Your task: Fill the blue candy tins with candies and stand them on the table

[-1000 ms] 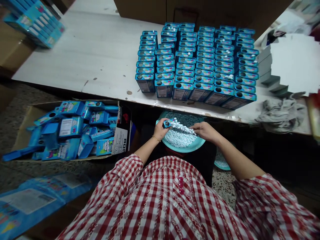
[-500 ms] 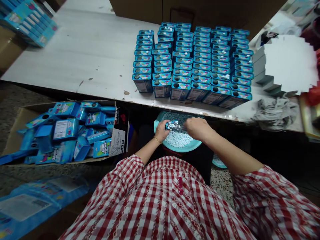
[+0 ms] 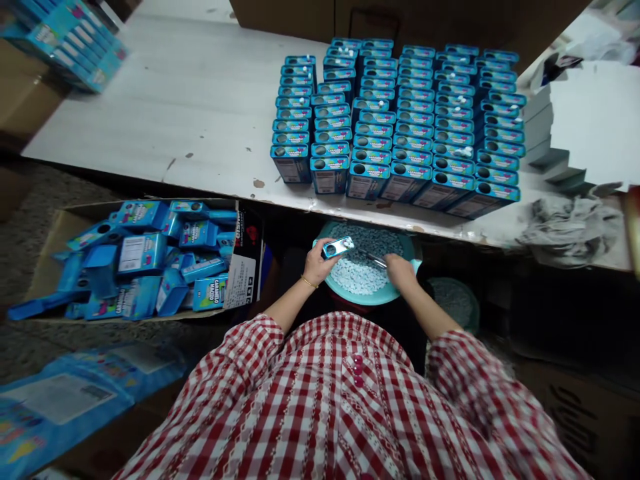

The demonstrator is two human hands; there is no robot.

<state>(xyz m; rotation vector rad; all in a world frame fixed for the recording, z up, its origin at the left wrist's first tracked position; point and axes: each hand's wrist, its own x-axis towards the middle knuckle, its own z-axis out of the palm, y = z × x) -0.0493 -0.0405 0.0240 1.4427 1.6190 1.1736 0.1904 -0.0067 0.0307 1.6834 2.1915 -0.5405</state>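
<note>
My left hand is closed around a small blue candy box, its holed top facing up and a few white pieces lying on it. The box is over the left part of a turquoise basin. Small pale candies fill much of that basin. At its right side, my right hand grips the handle of a metal scoop or spoon. The far end of that tool points down among the candies, and its shape is hard to make out.
Rows of upright blue boxes stand on the white table. To the left sits a carton of loose blue boxes. A crumpled grey cloth or plastic lies at the table's right. Another basin is below.
My right hand has lowered and drawn back from the box, bringing the tool down to the candies. The heap on the box top has shrunk to a few pieces. The view has shifted slightly.
</note>
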